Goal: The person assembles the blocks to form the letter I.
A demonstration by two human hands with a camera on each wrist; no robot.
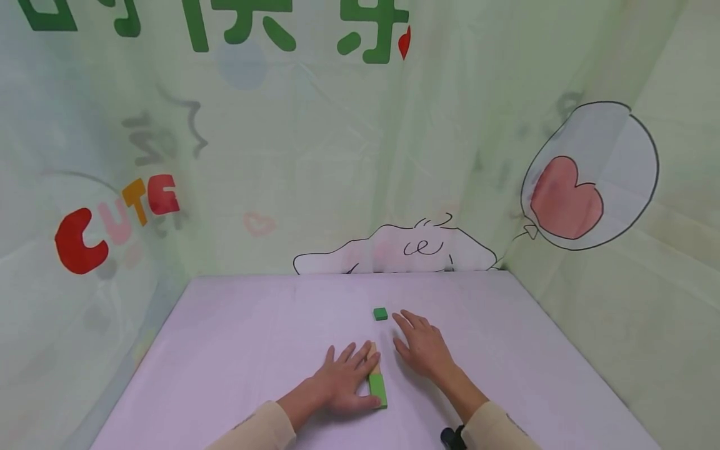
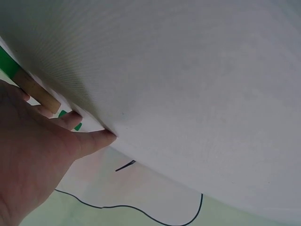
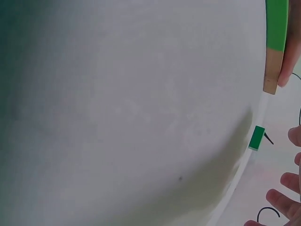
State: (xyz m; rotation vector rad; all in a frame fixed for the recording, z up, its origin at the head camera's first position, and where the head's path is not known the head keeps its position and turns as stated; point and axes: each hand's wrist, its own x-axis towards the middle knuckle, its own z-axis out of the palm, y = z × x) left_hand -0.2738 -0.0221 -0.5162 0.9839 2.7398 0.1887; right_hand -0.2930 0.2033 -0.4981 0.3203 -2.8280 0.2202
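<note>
presently, the person's left hand (image 1: 347,382) was placed low on the table (image 1: 247,350), with its fingers spread and rather straight. its thumb reached the near end of a bright green block (image 1: 378,391), and the tip of the index finger was at a plain wooden block (image 1: 375,362). these two blocks lay end to end and were touching, so that they made one narrow row, the wooden one being farther from the person. how strongly the left fingers pressed, i could not tell.

beyond this row, and apart from it, a small dark green block (image 1: 380,314) stood alone on the table. the right hand (image 1: 423,349) was near it, to its right side, without touching it. the fingers of this hand were slightly bent and spread, and they were pinching nothing.

both forearms came out of beige sleeves (image 1: 264,428), and a black object (image 1: 452,437) was partly visible beside the right cuff. behind the table hung a pale printed cloth (image 1: 315,156), on which a balloon drawing (image 1: 590,178) bore a red heart.
</note>
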